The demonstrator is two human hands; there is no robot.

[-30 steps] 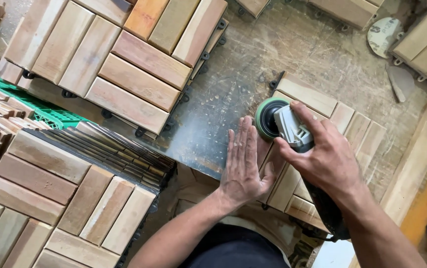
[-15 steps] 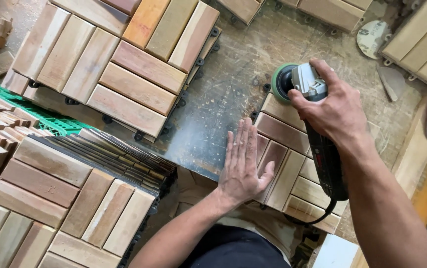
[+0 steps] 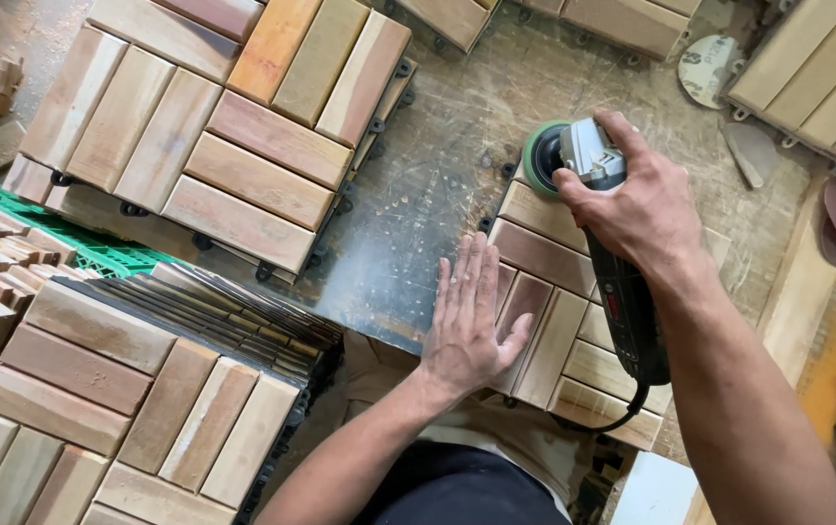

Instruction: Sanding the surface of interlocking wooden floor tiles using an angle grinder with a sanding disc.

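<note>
On wooden tile (image 3: 544, 258): left hand (image 3: 471, 326) flat; right hand (image 3: 637, 199) clasps sander (image 3: 593, 194).

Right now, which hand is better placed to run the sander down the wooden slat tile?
The right hand: it grips the grey-and-black power sander. The left hand lies flat on the wooden slat tile.

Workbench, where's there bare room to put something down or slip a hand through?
One bare strip of bench runs between the stacked tiles at upper left and the tile under the left hand. A smaller patch lies above the sander, held by the right hand, toward the loose disc. The left side and right edge are crowded with tile stacks.
</note>
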